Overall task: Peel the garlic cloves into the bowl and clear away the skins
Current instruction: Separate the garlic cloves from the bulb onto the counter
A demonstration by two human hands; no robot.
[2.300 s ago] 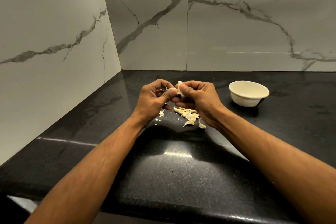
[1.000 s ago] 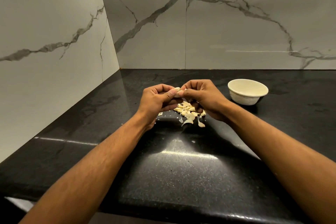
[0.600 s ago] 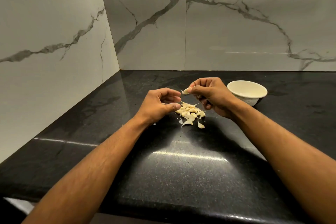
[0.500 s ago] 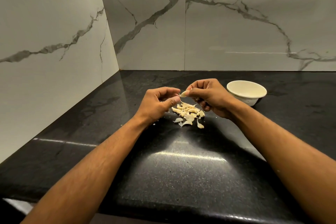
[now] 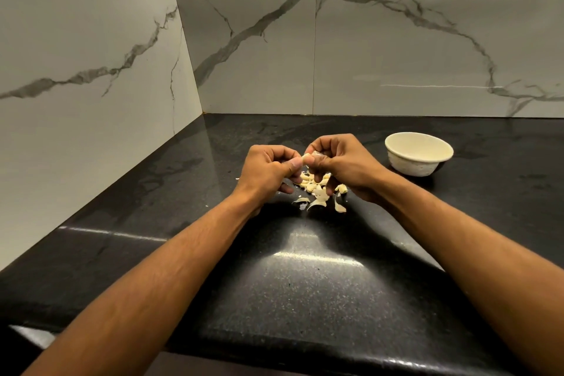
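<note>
Seen from the head camera, the left hand and the right hand meet above the black counter, each with curled fingers pinching one end of the same garlic clove. Directly beneath them a small pile of skins lies on the counter. Off to the right, well apart from the pile, stands the white bowl.

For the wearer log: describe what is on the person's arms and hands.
Both forearms are bare, with no sleeves in view. The left hand and right hand wear no gloves. No watch or bracelet shows; rings cannot be made out.
</note>
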